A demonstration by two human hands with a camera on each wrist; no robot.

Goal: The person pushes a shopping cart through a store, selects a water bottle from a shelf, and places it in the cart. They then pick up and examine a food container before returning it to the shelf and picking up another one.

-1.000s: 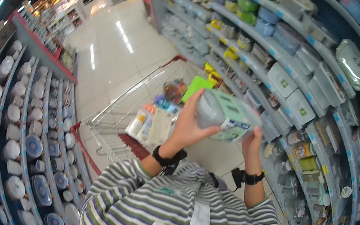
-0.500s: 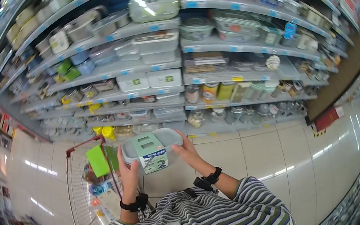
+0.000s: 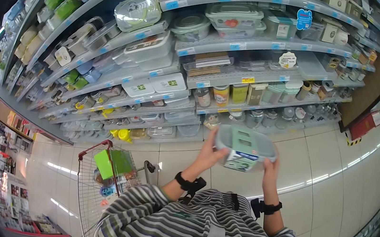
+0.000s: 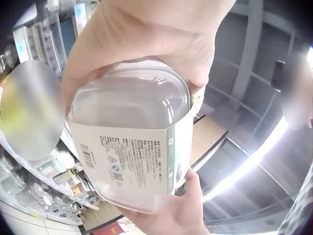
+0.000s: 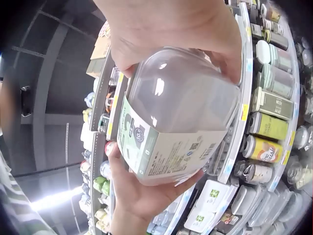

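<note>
A clear plastic container (image 3: pixel 262 149) with a pale green paper sleeve is held level in front of the body. My left hand (image 3: pixel 207 154) grips its left end, thumb on the near side; my right hand (image 3: pixel 270 172) grips the right end. In the left wrist view, the container's underside (image 4: pixel 127 107) faces the camera, with printed text and a barcode on the sleeve. The right wrist view shows the container (image 5: pixel 181 98) between the right hand (image 5: pixel 176 29) above and the left hand (image 5: pixel 142 196) below.
Shelves (image 3: pixel 238 45) of boxes and jars stand ahead. A wire shopping cart (image 3: pixel 89 172) holding a bright green item (image 3: pixel 104 164) and other goods is at the left. Tiled floor (image 3: pixel 183 165) lies between cart and shelves; a red box (image 3: pixel 366 125) is at the far right.
The head view has swung from the aisle to the shelves on the right, and the cart now appears farther left. Both hands still hold the container, which has shifted within the view.
</note>
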